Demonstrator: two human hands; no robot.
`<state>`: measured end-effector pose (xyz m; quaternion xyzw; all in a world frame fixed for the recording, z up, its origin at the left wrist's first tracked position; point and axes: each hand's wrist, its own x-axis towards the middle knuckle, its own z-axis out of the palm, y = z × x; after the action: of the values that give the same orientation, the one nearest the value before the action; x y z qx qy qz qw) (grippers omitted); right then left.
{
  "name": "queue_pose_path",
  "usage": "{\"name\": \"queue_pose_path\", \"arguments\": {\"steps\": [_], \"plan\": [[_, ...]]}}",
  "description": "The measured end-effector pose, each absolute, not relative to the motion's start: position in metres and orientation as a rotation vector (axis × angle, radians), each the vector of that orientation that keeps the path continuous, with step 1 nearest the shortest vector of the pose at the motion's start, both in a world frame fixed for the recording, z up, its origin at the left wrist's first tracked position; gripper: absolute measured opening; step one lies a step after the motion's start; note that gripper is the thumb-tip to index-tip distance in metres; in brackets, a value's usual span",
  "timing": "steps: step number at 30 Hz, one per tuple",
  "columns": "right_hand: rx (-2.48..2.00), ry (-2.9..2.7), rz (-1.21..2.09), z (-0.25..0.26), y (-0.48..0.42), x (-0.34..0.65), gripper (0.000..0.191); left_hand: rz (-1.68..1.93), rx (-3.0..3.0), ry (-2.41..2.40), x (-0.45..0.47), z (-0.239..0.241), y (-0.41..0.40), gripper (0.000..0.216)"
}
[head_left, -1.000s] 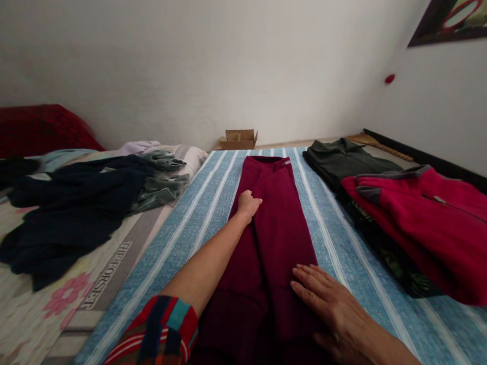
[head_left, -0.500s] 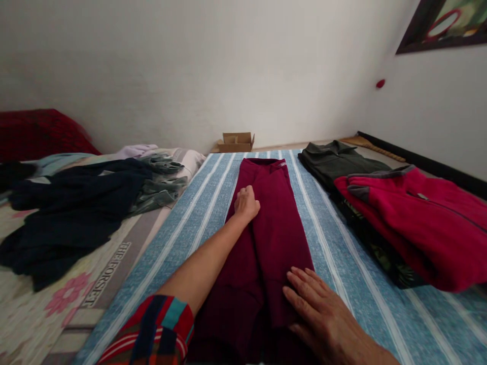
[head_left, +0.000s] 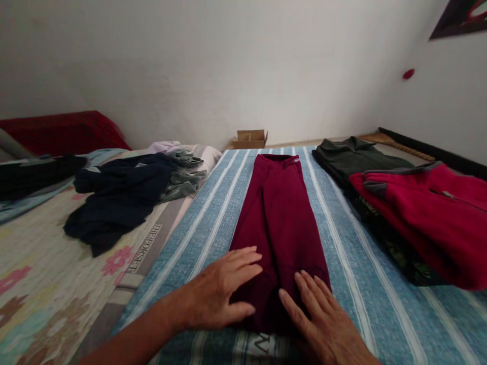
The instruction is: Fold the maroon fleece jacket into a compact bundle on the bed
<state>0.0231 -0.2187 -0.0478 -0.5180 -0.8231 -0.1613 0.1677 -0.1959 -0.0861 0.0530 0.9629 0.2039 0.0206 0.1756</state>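
A maroon garment (head_left: 292, 218), folded into a long narrow shape, lies on the blue striped cloth (head_left: 207, 218) with its collar-like opening at the far end. At the garment's near left edge is my left hand (head_left: 216, 289), fingers apart and holding nothing. My right hand (head_left: 323, 319) rests flat on the near right part of the garment, its fingers spread. Under the garment's near end, some pale lettering shows on the cloth.
To the right sit a folded red fleece jacket (head_left: 426, 208) and a dark green garment (head_left: 361, 157). Dark navy clothing (head_left: 125, 197) and black clothing (head_left: 38, 175) lie on the flowered bedding (head_left: 87, 284) at left. A cardboard box (head_left: 250, 139) stands by the far wall.
My left hand has drawn back from the middle of the garment to its near left edge and opened. My right hand stays near the lower right. The view has turned left.
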Motion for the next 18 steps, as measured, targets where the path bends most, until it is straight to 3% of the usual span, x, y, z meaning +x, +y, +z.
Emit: {"name": "queue_pose_path", "arguments": {"steps": [7,18], "plan": [[-1.474,-2.367,-0.513,-0.040,-0.222,0.008,0.060,0.007,2.933,0.616,-0.224,0.024,-0.134,0.083],[-1.573,-2.296,-0.655,-0.041,-0.215,0.001,0.054,0.050,2.948,0.671,-0.219,0.009,-0.134,0.081]]}}
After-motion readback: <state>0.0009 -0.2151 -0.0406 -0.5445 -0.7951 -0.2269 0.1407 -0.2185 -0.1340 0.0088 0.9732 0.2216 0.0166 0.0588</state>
